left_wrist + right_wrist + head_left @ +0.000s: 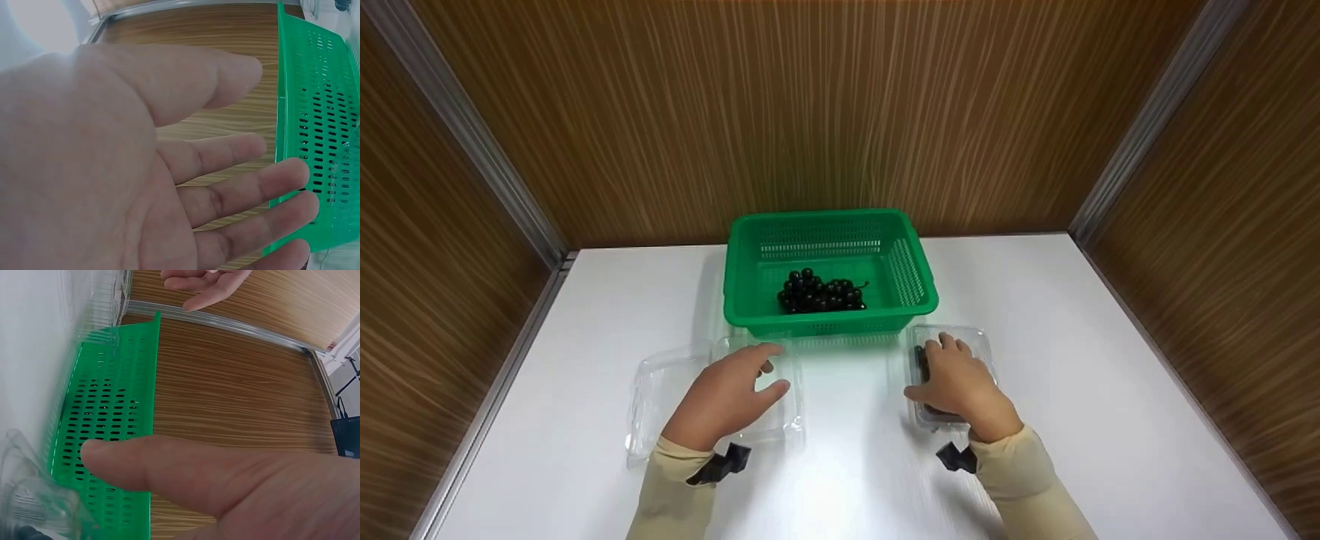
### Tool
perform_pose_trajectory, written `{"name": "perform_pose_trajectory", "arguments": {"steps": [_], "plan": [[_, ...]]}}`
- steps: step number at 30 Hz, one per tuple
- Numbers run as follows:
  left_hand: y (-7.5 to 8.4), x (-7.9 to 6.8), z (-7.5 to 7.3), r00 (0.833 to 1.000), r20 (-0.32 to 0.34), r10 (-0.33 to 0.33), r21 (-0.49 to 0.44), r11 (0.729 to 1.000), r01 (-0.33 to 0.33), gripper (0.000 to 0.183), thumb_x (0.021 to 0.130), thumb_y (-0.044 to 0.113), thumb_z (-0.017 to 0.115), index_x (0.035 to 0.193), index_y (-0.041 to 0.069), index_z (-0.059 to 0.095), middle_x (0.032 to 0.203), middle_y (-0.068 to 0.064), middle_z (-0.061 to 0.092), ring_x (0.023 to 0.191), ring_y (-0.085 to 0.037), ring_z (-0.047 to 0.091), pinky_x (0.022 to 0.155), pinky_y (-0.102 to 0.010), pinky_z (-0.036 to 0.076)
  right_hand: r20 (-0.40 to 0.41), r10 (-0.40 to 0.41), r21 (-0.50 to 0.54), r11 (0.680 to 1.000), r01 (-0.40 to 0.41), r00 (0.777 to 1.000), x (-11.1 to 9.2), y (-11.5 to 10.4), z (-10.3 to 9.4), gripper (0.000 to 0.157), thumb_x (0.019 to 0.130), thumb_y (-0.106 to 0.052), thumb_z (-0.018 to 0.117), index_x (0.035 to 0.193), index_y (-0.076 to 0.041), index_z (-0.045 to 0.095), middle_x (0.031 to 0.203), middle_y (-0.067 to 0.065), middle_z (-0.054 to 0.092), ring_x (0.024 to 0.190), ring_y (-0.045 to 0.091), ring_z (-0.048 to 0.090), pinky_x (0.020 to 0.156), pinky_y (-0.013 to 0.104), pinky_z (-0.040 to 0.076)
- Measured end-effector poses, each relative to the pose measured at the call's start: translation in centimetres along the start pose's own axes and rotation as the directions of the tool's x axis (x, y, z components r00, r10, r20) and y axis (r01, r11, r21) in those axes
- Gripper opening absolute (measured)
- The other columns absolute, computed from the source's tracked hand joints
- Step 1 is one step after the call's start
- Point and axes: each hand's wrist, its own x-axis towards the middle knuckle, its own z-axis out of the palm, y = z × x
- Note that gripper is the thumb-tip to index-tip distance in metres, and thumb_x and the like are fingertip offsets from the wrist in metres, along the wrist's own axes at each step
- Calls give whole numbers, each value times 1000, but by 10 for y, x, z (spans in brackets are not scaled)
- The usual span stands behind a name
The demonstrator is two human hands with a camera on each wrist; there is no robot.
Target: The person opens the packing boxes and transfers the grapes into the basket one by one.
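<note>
Fingers spread, gripping nothing: left hand, and (above a clear box) right hand.

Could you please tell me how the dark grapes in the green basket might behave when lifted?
The grapes would probably sag, being many berries bunched together. Their glossy round skins suggest slipperiness; any loose berry might roll.
</note>
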Motion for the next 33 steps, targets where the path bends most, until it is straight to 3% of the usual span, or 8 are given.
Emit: {"name": "perform_pose_trajectory", "arguments": {"steps": [3, 8, 15, 24, 27, 31, 33], "plan": [[0, 1, 0, 1000, 5, -8, 4, 1000, 8, 47, 97, 28, 74, 140, 15, 63, 116, -5, 72, 110, -25, 68, 93, -46, 55, -3, -7, -9, 1000, 7, 1000, 0, -1, 0, 82, 87, -39, 78, 144, 12, 49, 151, 38, 41, 139, 56, 41, 105, 69, 43], [1, 1, -1, 1000, 17, -19, 6, 1000, 19, 45, 97, 29, 74, 138, 16, 65, 117, -6, 73, 109, -23, 69, 92, -46, 56, -16, -30, -34, 999, 30, 999, -1, -3, 2, 77, 93, -46, 70, 144, 9, 52, 150, 34, 45, 136, 54, 46, 103, 67, 45], [1, 2, 0, 1000, 3, 1, 16, 1000, -1, 40, 96, 28, 74, 133, 15, 68, 115, -5, 73, 107, -23, 69, 91, -45, 56, -34, -72, -6, 997, 72, 997, -4, -7, 3, 57, 95, -29, 62, 139, 7, 58, 144, 31, 53, 128, 47, 56, 103, 62, 48], [-2, 1, 6, 999, 40, -9, 14, 1000, 8, 38, 96, 29, 74, 131, 15, 68, 111, -3, 73, 104, -23, 69, 89, -45, 56, -19, -168, 60, 984, 168, 986, -10, -16, 6, 58, 93, -26, 59, 142, 4, 57, 149, 28, 51, 130, 45, 56, 107, 58, 46], [-2, 0, 7, 999, 47, -14, 10, 1000, 14, 37, 95, 29, 74, 129, 15, 69, 110, -2, 73, 103, -23, 70, 87, -45, 55, -31, -223, 50, 973, 224, 974, -12, -18, 7, 37, 91, -19, 60, 120, 3, 68, 127, 20, 65, 109, 35, 65, 95, 52, 53], [-1, 2, 8, 999, 51, -12, 14, 1000, 11, 36, 95, 30, 74, 127, 15, 69, 109, -1, 74, 102, -23, 70, 87, -46, 55, -33, -288, 28, 957, 289, 957, -15, -20, 5, 14, 91, -13, 59, 91, -3, 69, 119, 17, 69, 106, 34, 66, 91, 51, 54], [0, 3, 8, 998, 60, -10, 15, 1000, 9, 36, 95, 30, 74, 127, 14, 69, 109, -2, 74, 103, -24, 70, 88, -46, 55, -24, -293, 22, 956, 294, 956, -16, -21, 5, 17, 92, -13, 58, 94, -1, 71, 134, 23, 64, 122, 40, 62, 99, 54, 52]]}}
